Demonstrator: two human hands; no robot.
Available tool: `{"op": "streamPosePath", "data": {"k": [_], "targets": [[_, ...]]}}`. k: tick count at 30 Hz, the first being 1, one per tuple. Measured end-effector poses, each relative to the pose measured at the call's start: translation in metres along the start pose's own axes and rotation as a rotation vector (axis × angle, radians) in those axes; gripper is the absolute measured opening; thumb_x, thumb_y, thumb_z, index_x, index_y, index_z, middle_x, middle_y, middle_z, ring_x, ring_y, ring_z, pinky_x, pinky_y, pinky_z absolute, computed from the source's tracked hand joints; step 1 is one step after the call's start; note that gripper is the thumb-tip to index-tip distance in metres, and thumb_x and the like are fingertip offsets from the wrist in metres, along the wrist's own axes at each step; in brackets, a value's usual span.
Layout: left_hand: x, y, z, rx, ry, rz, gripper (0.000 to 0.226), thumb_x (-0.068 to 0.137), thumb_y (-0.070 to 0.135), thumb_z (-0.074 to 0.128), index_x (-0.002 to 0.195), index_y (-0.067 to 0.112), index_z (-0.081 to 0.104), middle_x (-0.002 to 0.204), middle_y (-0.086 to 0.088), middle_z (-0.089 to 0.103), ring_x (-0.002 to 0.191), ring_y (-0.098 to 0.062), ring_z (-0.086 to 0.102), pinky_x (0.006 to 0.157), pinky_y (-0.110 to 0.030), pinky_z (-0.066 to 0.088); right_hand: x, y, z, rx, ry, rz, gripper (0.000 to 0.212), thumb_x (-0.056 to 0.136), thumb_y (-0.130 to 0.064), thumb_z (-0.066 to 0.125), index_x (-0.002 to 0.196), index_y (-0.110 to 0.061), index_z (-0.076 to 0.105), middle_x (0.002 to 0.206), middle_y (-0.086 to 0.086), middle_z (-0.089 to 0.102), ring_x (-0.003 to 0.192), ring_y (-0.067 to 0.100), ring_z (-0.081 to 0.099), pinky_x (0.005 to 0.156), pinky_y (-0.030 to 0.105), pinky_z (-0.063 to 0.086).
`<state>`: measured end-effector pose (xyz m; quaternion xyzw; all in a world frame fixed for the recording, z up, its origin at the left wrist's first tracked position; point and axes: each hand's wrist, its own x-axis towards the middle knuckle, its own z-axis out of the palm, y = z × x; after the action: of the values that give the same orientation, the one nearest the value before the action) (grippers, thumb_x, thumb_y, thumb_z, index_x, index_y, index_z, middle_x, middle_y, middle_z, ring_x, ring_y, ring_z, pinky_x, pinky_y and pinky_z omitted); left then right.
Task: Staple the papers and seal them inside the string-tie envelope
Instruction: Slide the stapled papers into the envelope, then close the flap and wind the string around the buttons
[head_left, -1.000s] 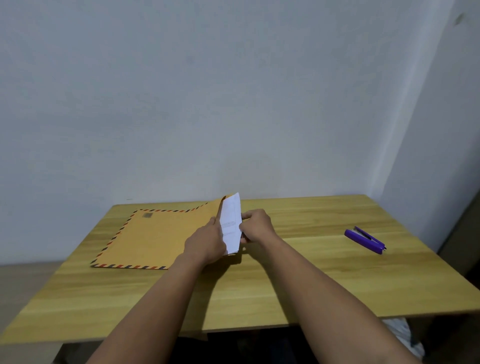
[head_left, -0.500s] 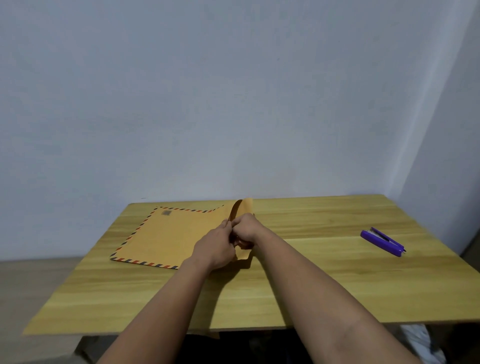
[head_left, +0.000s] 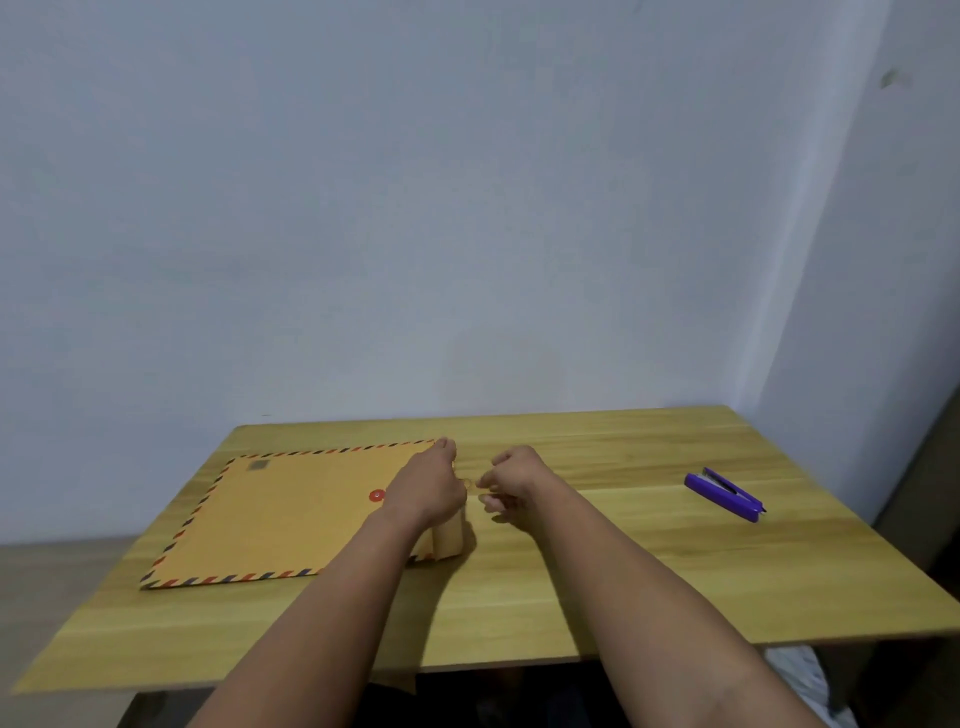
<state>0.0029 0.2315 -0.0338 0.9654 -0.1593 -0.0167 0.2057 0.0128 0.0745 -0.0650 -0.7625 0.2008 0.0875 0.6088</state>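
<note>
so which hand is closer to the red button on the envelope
Left. The left hand lies on the envelope right beside the red button, just to its right. The right hand hovers farther right, past the envelope's edge, over the table.

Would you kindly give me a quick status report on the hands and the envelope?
Left hand resting on envelope at its flap end. Right hand curled beside it, grip unclear. Papers out of sight. Purple stapler idle, far right.

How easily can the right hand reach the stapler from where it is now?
Probably easily: the stapler lies alone on the table, to the right of the right hand, with only bare wood between them. That hand's fingers are curled; whether they pinch something is unclear.
</note>
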Motion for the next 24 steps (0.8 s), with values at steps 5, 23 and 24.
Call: {"op": "streamPosePath", "data": {"k": [5, 23, 24], "targets": [[-0.01, -0.053, -0.003, 0.236, -0.064, -0.237, 0.043, 0.09, 0.025, 0.05, 0.132, 0.024, 0.058, 0.129, -0.003, 0.064, 0.118, -0.026, 0.058, 0.095, -0.043, 0.053, 0.0, -0.001, 0.006, -0.063, 0.027, 0.028, 0.012, 0.096, -0.001, 0.07, 0.102, 0.008, 0.064, 0.085, 0.022, 0.066, 0.061, 0.028, 0.062, 0.065, 0.04, 0.058], [0.004, -0.039, -0.004, 0.122, -0.267, 0.012, 0.036, 0.092, 0.037, 0.063, 0.124, 0.023, 0.072, 0.124, 0.004, 0.07, 0.113, -0.018, 0.064, 0.099, -0.03, 0.049, 0.023, -0.037, 0.011, -0.779, 0.315, -0.338, 0.017, 0.092, -0.007, 0.064, 0.099, -0.013, 0.078, 0.098, 0.006, 0.075, 0.089, 0.026, 0.071, 0.08, 0.04, 0.064], [0.007, -0.039, -0.006, 0.043, -0.314, 0.044, 0.036, 0.092, 0.034, 0.066, 0.126, 0.023, 0.071, 0.125, 0.005, 0.07, 0.115, -0.015, 0.064, 0.101, -0.027, 0.046, 0.025, -0.045, 0.008, -0.815, 0.327, -0.396, 0.019, 0.092, -0.005, 0.066, 0.099, -0.014, 0.081, 0.098, 0.004, 0.075, 0.089, 0.025, 0.071, 0.082, 0.041, 0.064]]}}
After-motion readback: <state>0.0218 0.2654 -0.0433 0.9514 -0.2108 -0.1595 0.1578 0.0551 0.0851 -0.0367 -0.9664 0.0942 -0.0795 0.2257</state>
